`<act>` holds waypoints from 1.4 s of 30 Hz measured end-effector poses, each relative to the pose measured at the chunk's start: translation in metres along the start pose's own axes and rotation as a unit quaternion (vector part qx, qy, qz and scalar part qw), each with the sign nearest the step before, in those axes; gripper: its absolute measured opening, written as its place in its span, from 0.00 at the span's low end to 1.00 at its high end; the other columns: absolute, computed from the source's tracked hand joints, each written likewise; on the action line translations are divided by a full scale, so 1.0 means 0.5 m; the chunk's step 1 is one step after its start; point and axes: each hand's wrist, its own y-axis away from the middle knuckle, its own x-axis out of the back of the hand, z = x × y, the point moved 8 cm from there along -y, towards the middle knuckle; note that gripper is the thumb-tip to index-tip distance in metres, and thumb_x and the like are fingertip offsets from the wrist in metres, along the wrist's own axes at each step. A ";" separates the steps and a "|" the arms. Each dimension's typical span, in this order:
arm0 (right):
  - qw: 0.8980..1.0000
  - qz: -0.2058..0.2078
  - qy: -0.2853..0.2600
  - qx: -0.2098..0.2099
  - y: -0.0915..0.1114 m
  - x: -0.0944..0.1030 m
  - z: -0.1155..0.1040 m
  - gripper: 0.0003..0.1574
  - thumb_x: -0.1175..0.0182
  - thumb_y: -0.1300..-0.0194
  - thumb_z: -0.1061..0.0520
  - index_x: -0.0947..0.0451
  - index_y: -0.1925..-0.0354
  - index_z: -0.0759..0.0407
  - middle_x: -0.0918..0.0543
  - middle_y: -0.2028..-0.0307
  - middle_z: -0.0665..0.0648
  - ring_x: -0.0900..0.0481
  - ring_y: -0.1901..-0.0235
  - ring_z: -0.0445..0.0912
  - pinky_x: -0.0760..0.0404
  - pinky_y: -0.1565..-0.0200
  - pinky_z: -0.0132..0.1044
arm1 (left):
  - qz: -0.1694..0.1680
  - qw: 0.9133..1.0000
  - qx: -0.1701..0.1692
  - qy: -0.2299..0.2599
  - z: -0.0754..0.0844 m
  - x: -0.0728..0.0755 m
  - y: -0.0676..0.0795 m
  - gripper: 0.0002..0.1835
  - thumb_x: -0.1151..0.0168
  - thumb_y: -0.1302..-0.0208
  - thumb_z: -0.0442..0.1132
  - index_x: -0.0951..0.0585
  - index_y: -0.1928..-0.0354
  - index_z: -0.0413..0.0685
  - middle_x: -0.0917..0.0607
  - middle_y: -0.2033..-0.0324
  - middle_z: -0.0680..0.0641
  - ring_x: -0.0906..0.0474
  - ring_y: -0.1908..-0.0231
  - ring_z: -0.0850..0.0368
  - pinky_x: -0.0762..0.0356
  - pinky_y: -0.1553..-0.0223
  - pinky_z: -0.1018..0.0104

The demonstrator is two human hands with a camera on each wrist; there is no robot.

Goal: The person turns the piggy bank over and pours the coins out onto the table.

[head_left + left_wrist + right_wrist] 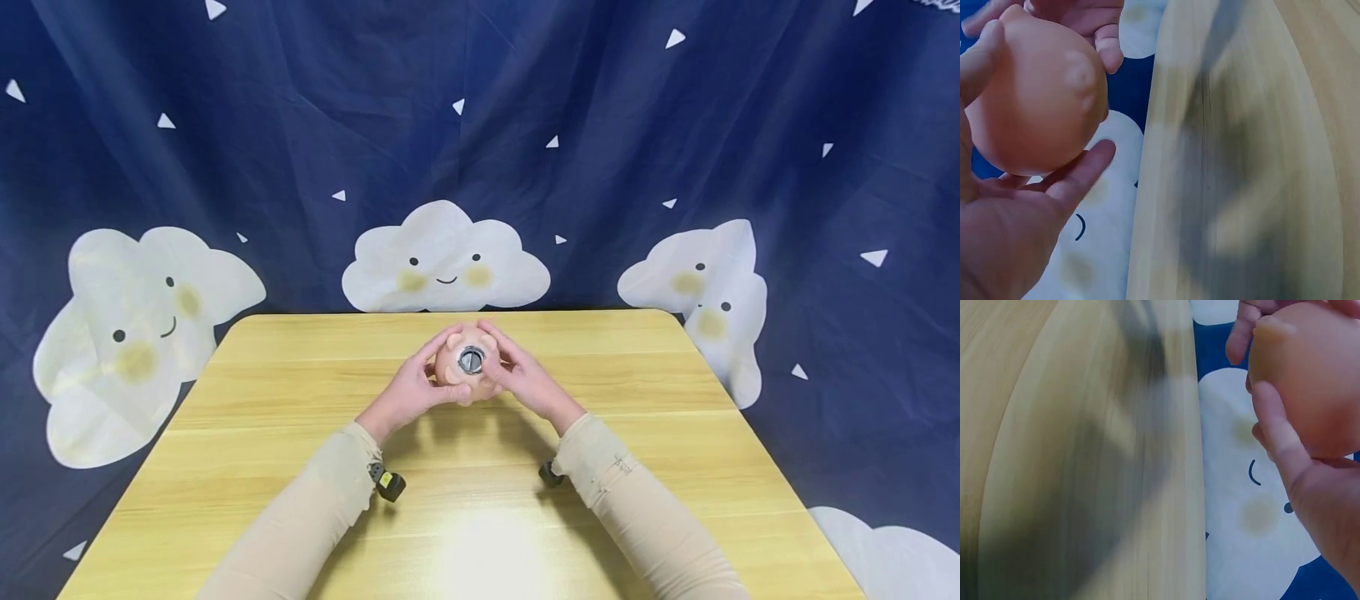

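Both hands hold a round, peach-pink piggy bank [448,367] up over the far part of the table. Stubby knobs stick out around a grey ring-shaped plug [471,360] that faces the head camera. My left hand [408,390] grips the left side, its thumb across the lower front. On the right side, my right hand [531,382] has its thumb beside the plug and its fingers around the top. In the left wrist view the smooth piggy bank [1035,106] shows a raised snout-like bump. The right wrist view shows its rounded side [1316,381] between the hands.
The light wooden table [300,350] has rounded far corners, and the arms' shadows fall on it. Behind it hangs a dark blue curtain [285,100] with smiling white clouds [446,242]. A small black camera [388,483] is strapped at the left wrist, another [551,474] at the right.
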 end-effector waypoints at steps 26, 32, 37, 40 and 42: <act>0.999 0.023 0.013 0.038 -0.007 -0.013 -0.012 0.62 0.26 0.33 0.64 0.48 0.14 0.40 0.41 0.15 0.49 0.21 0.33 0.59 0.12 0.41 0.38 | 0.030 0.999 -0.003 0.025 -0.013 0.016 -0.004 0.50 0.26 0.30 0.39 0.43 0.15 0.74 0.36 0.18 0.48 0.22 0.36 0.42 0.14 0.43 0.64; 0.998 0.040 -0.017 0.056 -0.005 -0.003 -0.013 0.60 0.25 0.36 0.67 0.43 0.15 0.46 0.32 0.20 0.53 0.29 0.26 0.53 0.15 0.37 0.34 | 0.034 0.999 -0.009 0.009 -0.005 0.005 -0.009 0.49 0.27 0.29 0.39 0.44 0.15 0.71 0.37 0.18 0.49 0.26 0.30 0.43 0.18 0.33 0.54; 0.998 0.032 -0.026 0.057 -0.002 0.002 -0.004 0.58 0.26 0.35 0.67 0.43 0.15 0.48 0.32 0.20 0.55 0.30 0.25 0.53 0.16 0.35 0.34 | 0.032 0.999 -0.017 0.005 0.000 0.002 -0.011 0.49 0.25 0.31 0.39 0.41 0.15 0.67 0.35 0.19 0.50 0.31 0.25 0.43 0.27 0.24 0.47; 0.998 0.013 -0.021 0.053 -0.001 0.003 -0.005 0.58 0.26 0.34 0.66 0.44 0.15 0.49 0.32 0.20 0.56 0.31 0.24 0.54 0.17 0.33 0.37 | 0.025 0.999 -0.017 0.019 -0.002 0.005 -0.012 0.50 0.22 0.35 0.36 0.39 0.16 0.63 0.31 0.22 0.49 0.27 0.28 0.44 0.22 0.29 0.54; 0.999 0.002 -0.013 0.047 0.000 0.004 -0.006 0.58 0.26 0.34 0.65 0.44 0.15 0.48 0.31 0.20 0.56 0.31 0.24 0.55 0.17 0.32 0.40 | 0.022 0.999 -0.019 0.032 -0.005 0.006 -0.012 0.50 0.21 0.37 0.33 0.37 0.17 0.60 0.29 0.24 0.48 0.26 0.31 0.46 0.20 0.33 0.60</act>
